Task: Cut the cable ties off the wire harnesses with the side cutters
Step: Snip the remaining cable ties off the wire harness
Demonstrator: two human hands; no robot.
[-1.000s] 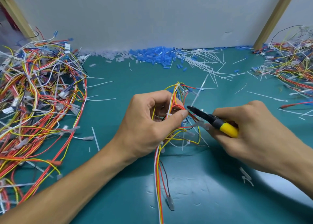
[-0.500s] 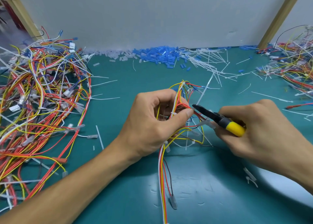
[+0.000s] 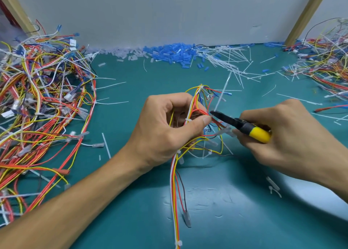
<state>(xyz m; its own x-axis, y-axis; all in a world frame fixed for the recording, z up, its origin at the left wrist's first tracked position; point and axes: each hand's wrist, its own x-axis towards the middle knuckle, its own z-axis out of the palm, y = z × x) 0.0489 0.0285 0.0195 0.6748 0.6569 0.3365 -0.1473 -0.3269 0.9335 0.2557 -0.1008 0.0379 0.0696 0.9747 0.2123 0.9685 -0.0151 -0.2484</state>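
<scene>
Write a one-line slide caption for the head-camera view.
Left hand grips a wire harness while the right hand holds yellow-handled side cutters at its wires.

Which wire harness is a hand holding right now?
The middle wire harness, gripped by the left hand; the left heap and right heap lie untouched on the mat.

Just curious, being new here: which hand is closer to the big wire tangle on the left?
Left. The left hand holds a harness just right of the tangle; the right hand, gripping the side cutters, sits farther right.
</scene>
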